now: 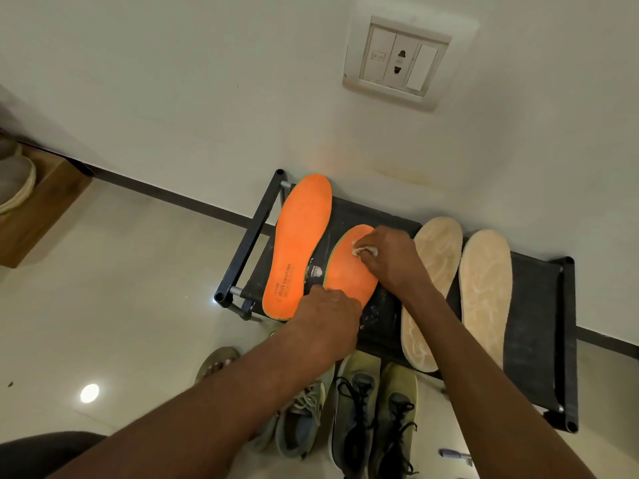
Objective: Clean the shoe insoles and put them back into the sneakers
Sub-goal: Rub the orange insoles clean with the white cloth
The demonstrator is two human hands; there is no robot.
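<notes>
Four Insoles Out, One Under the Cloth

Four insoles lie along the black rack (539, 305) against the wall. At far left, one orange insole (297, 247) rests flat, printed side up, untended. Next to it, the second orange insole (349, 271) is being wiped: the left hand (328, 319) presses down on its heel end, evidently to stop it sliding, though how its fingers lie is hidden. The right hand (390, 261) pinches a small white cloth (363, 249) against the toe area. Two beige insoles (435, 292) wait further right. Sneakers (373, 420) stand below on the floor, ready for refitting.
</notes>
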